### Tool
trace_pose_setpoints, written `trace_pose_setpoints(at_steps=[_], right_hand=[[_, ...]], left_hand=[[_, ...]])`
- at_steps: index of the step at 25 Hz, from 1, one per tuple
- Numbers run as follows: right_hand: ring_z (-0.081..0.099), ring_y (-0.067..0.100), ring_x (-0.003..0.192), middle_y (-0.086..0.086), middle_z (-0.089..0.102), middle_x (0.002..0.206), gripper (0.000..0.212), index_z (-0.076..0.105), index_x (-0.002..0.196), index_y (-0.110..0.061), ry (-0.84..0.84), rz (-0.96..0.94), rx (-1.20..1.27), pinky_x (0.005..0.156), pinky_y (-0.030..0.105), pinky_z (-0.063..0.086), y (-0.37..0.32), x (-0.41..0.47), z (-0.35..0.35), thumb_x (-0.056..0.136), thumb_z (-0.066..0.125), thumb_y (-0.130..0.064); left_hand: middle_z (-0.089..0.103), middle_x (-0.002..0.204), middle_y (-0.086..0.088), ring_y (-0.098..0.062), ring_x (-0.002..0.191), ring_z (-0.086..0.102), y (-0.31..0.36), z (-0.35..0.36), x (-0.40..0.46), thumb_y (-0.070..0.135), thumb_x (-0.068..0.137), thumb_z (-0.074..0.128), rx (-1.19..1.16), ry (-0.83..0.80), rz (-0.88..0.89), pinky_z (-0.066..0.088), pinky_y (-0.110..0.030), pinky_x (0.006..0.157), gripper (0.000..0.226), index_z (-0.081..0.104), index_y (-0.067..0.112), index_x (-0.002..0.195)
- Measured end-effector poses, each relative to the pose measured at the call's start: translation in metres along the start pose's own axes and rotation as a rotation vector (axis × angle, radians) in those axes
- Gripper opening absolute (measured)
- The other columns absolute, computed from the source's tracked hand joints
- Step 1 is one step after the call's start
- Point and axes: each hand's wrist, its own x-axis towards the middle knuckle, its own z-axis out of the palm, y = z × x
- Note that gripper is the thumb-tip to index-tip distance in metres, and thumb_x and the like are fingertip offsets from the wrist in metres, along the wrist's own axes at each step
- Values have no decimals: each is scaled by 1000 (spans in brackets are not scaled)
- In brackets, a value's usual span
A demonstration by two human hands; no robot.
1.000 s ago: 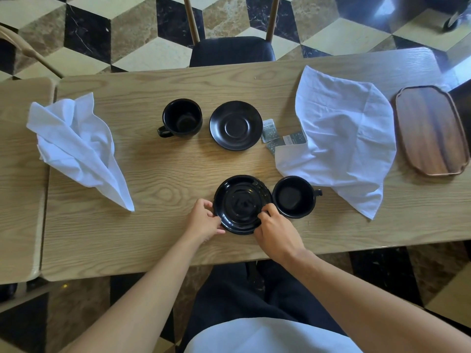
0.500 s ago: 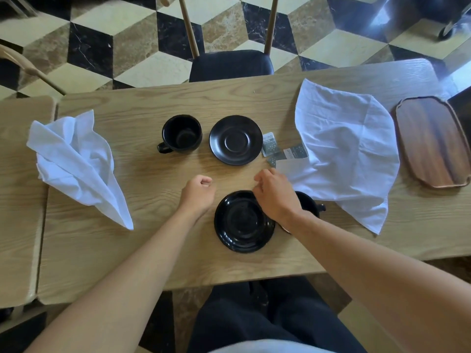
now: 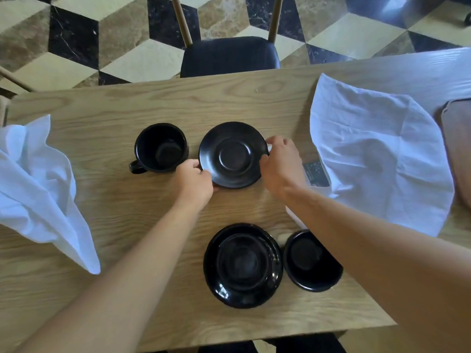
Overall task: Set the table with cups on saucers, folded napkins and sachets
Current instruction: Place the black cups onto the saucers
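Far saucer (image 3: 233, 155) flat, well upward

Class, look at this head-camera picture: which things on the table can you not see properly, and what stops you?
- Near cup: right forearm covers its handle side.
- Sachets: right hand and right napkin overlap them; count and print unreadable.
- Wooden tray: cut by right edge.
- Left napkin: cut by left edge.
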Motion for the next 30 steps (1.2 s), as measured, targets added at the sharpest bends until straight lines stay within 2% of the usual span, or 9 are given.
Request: trace_pose_setpoints(at_steps=[4, 8, 12, 16, 18, 21, 25, 28, 30], right_hand=[[58, 28, 111, 8, 52, 133, 38, 55, 135, -14, 47, -25, 15, 87, 28, 40, 4, 23, -1, 99, 47, -4], [58, 26, 108, 7, 54, 128, 36, 59, 133, -16, 76, -41, 17, 86, 27, 36, 3, 55, -12, 99, 50, -7], [58, 25, 107, 7, 55, 124, 36, 62, 131, -16, 93, -60, 47, 88, 29, 41, 0, 81, -21, 98, 51, -7], [53, 17, 98, 6, 56, 124, 34, 62, 131, -18, 121, -26, 71, 85, 25, 37, 2, 93, -21, 99, 54, -8], [54, 18, 101, 6, 58, 124, 34, 61, 132, -19, 116, -22, 72, 86, 26, 39, 2, 94, -20, 100, 53, -9], [59, 24, 115, 7, 63, 125, 36, 57, 137, -21, 70, -9, 112, 94, 31, 46, 1, 93, -23, 102, 52, -14], [55, 24, 125, 8, 63, 132, 44, 45, 147, -16, 42, 53, 213, 108, 39, 44, 1, 82, -23, 104, 47, -23], [55, 18, 113, 8, 57, 135, 43, 45, 144, -14, 127, 66, 184, 95, 32, 44, 1, 64, -20, 102, 47, -21], [52, 12, 97, 6, 53, 131, 36, 52, 135, -15, 180, 26, 158, 84, 25, 39, 3, 42, -17, 99, 51, -17]], left_hand=[[67, 82, -29, -29, 78, 73, 8, 9, 14, -4, 88, 53, -16, -3, 18, 60, -60, 77, 26, 57, 21, 87], [66, 77, -25, -41, 85, 72, 25, 27, 29, 0, 90, 55, -12, 30, 18, 61, -58, 78, 9, 64, -2, 88], [68, 67, -9, -35, 80, 72, 47, 42, 41, 5, 90, 55, 52, 98, 32, 63, -51, 74, 15, 67, 6, 81], [69, 79, -21, -39, 87, 73, 58, 45, 49, 0, 89, 55, -17, 65, 11, 61, -56, 78, 12, 66, -3, 88], [66, 69, -11, -29, 75, 76, 57, 44, 47, -1, 93, 56, -54, 53, 2, 63, -53, 73, 11, 66, -4, 88], [56, 50, 8, -15, 56, 73, 61, 42, 39, 11, 99, 56, -121, 21, -16, 64, -50, 72, 29, 53, 14, 70], [65, 81, 1, -15, 61, 75, 67, 31, 29, 35, 100, 55, -151, -46, -87, 65, -41, 68, 35, 61, 1, 92], [70, 83, -3, -22, 74, 76, 58, 20, 12, 27, 97, 54, -14, -61, -55, 63, -47, 78, 22, 61, 22, 77], [73, 80, -2, -25, 80, 74, 46, 12, -3, 21, 93, 52, 82, -86, -46, 63, -47, 80, 24, 65, 23, 73]])
